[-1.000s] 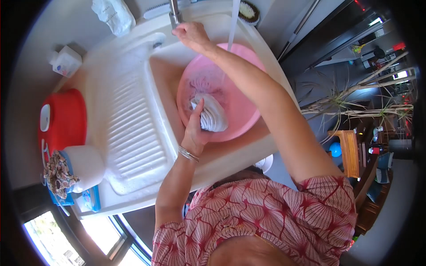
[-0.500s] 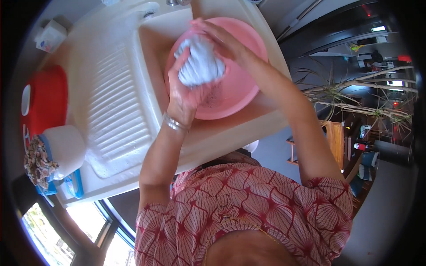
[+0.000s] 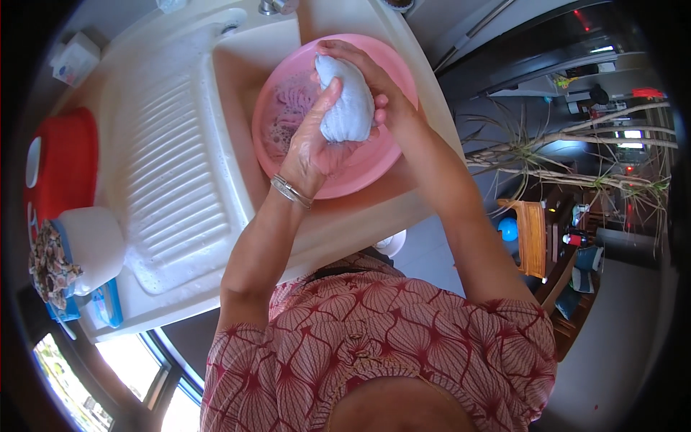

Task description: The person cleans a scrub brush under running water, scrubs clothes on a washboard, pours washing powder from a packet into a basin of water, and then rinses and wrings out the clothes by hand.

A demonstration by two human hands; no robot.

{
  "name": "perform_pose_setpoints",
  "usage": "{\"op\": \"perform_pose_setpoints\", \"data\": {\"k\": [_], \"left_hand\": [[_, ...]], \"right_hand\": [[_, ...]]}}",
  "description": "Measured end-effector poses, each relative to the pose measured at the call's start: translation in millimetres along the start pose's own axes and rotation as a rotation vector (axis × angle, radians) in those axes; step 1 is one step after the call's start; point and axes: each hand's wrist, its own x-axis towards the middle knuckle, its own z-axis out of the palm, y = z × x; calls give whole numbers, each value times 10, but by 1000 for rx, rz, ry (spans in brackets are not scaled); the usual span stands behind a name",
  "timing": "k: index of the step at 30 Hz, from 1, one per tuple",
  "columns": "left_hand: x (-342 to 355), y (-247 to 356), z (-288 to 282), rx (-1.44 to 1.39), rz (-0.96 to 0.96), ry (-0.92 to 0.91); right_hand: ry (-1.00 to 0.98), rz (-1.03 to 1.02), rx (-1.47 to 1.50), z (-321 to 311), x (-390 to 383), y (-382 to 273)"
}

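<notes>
Between my two hands is a bunched light-blue cloth (image 3: 348, 104), squeezed into a compact bundle above a pink basin (image 3: 392, 65). My left hand (image 3: 317, 144) grips it from the lower left, thumb pressed on its side; a silver bracelet circles that wrist. From the upper right my right hand (image 3: 378, 83) wraps round the bundle, its fingers partly hidden behind it. Both hands look wet. Inside the basin, sudsy water with purplish-pink fabric (image 3: 295, 97) shows left of my hands.
The basin sits in the sink (image 3: 227, 108), beside a ribbed washboard slope (image 3: 173, 158) with suds on it. A red tub (image 3: 68, 158), a white container (image 3: 97, 248) and a blue packet (image 3: 108, 302) line the left. A faucet (image 3: 277, 6) is at the top.
The cloth has been turned more upright and pressed tighter, and my right hand has closed round it. Purplish-pink fabric and suds in the basin have come into sight.
</notes>
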Motion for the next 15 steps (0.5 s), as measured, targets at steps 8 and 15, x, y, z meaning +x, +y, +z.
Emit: {"op": "perform_pose_setpoints", "data": {"k": [8, 15], "left_hand": [[193, -83, -93, 490, 17, 140], [332, -80, -47, 1181, 34, 464]], "right_hand": [[-113, 352, -425, -367, 367, 66], [-246, 273, -1299, -285, 514, 260]]}}
